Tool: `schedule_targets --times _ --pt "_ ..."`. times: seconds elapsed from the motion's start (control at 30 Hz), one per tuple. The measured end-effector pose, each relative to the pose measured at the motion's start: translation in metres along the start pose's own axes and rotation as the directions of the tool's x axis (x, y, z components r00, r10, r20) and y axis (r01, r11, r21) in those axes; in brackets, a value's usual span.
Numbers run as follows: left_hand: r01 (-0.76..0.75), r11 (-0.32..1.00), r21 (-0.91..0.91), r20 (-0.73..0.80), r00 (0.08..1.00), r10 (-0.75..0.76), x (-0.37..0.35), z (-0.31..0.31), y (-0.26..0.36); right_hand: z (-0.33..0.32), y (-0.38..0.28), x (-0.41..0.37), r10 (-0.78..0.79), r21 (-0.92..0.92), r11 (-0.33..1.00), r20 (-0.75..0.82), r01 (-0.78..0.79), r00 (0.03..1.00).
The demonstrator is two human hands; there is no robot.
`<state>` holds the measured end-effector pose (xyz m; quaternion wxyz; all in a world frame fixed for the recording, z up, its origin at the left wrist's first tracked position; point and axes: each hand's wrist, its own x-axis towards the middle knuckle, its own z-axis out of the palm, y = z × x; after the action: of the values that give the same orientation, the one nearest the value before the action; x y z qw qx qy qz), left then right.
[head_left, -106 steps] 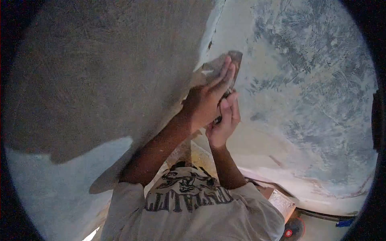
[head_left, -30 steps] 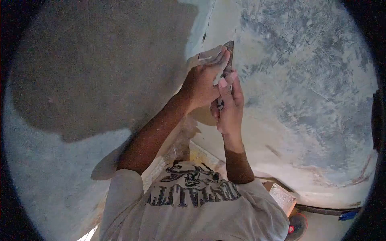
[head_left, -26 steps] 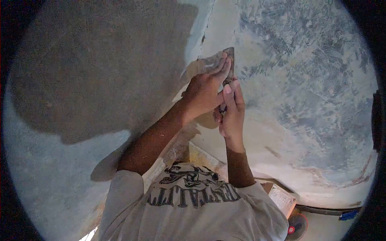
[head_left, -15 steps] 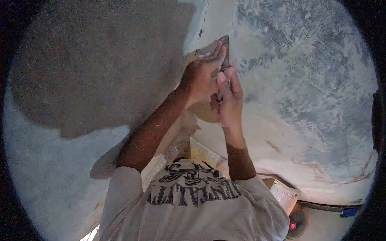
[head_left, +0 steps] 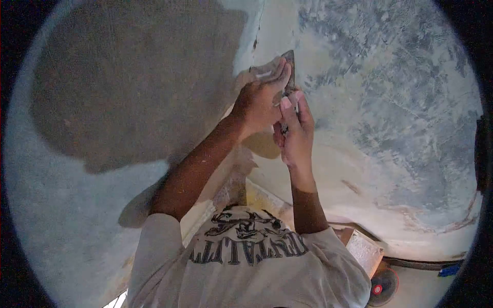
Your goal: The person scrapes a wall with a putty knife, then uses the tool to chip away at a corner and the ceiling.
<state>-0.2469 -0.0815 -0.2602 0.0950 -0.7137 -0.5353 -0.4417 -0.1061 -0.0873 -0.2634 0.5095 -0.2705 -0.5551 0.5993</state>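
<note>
A dark, flat, pointed blade-like tool (head_left: pixel 291 64) stands against the wall, its tip upward. My right hand (head_left: pixel 298 136) is closed round the tool's lower end, thumb and fingers pointing up. My left hand (head_left: pixel 264 100) lies just left of it, its fingers pressed together along the blade. Beside the left fingertips is a grey, curved piece (head_left: pixel 267 71) close to the wall; whether the left hand holds it is unclear. A thin crack (head_left: pixel 256 43) runs up the wall above the hands.
The wall at the right (head_left: pixel 395 102) has patchy grey-blue and white coating. A large shadow covers the left wall (head_left: pixel 138 82). Low at the right are a box (head_left: pixel 364 251), a round dark object with a red centre (head_left: pixel 382 287) and a blue object (head_left: pixel 450 270).
Both hands and the tool appear slightly lower and to the right in the view. The shadow's left edge has shifted right. Both hands keep about the same grip.
</note>
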Motion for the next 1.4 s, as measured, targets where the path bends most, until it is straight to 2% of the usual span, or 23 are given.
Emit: schedule_targets --times 0.13,0.2,0.37,0.47,0.57,0.67,0.73,0.83,0.87,0.97,1.07,1.17,1.27,1.33,1.4 --pt "0.023 0.998 0.059 -0.105 0.994 -0.016 0.013 0.0 -0.013 0.005 0.0 0.025 0.048 0.019 0.999 0.04 -0.049 0.998" --pt "0.028 0.998 0.051 -0.053 0.998 -0.026 0.015 -0.003 -0.015 0.009 -0.003 0.026 0.099 0.033 0.994 0.079 -0.102 0.992" --pt "-0.001 1.0 0.002 0.051 0.999 0.001 0.004 -0.003 0.009 -0.002 -0.022 -0.004 0.032 0.041 0.999 0.023 -0.033 0.999" --pt "0.048 0.995 -0.082 0.005 0.999 -0.048 0.006 -0.002 0.012 0.001 -0.021 0.004 0.001 0.021 1.0 0.028 -0.002 1.0" --pt "0.037 0.999 -0.026 0.028 0.999 -0.036 0.009 -0.003 0.008 -0.006 -0.012 0.006 -0.029 -0.02 0.999 0.042 0.03 0.999" --pt "0.016 0.996 -0.091 0.074 0.997 -0.009 0.007 -0.006 0.017 -0.007 -0.023 -0.001 0.136 -0.054 0.989 -0.003 -0.136 0.991" --pt "0.007 0.998 -0.063 0.017 1.0 -0.005 0.011 -0.001 0.007 -0.005 -0.02 -0.002 0.154 0.004 0.988 -0.023 -0.154 0.988" --pt "0.005 0.999 -0.036 -0.028 1.0 -0.006 0.01 -0.002 0.003 0.002 -0.005 0.01 0.003 0.118 0.993 0.006 -0.003 1.0" --pt "0.004 1.0 -0.025 -0.035 0.999 -0.005 0.011 -0.004 0.003 0.002 -0.012 0.007 0.009 0.104 0.995 0.017 -0.01 1.0" --pt "0.037 0.982 -0.185 0.037 0.999 -0.031 0.012 -0.009 0.016 0.004 -0.035 -0.001 0.021 0.06 0.998 0.052 -0.024 0.998" --pt "-0.016 0.984 -0.178 -0.028 1.0 0.011 0.012 -0.003 0.006 0.002 -0.038 0.003 0.009 0.032 0.999 0.069 -0.011 0.998" --pt "0.007 0.975 -0.223 0.003 1.0 -0.006 0.014 -0.007 0.004 0.004 -0.03 0.0 0.016 0.044 0.999 0.054 -0.018 0.998" --pt "-0.031 0.999 -0.029 0.003 1.0 0.031 0.013 -0.005 0.016 0.0 -0.033 -0.003 0.079 0.028 0.996 0.05 -0.08 0.996" --pt "-0.022 0.999 -0.034 -0.02 1.0 0.022 0.014 0.001 0.008 -0.001 -0.039 -0.001 0.088 0.022 0.996 0.079 -0.09 0.993" --pt "-0.017 0.999 -0.041 -0.024 1.0 0.016 0.017 0.003 0.005 0.002 -0.032 0.0 0.035 -0.024 0.999 0.035 -0.034 0.999"
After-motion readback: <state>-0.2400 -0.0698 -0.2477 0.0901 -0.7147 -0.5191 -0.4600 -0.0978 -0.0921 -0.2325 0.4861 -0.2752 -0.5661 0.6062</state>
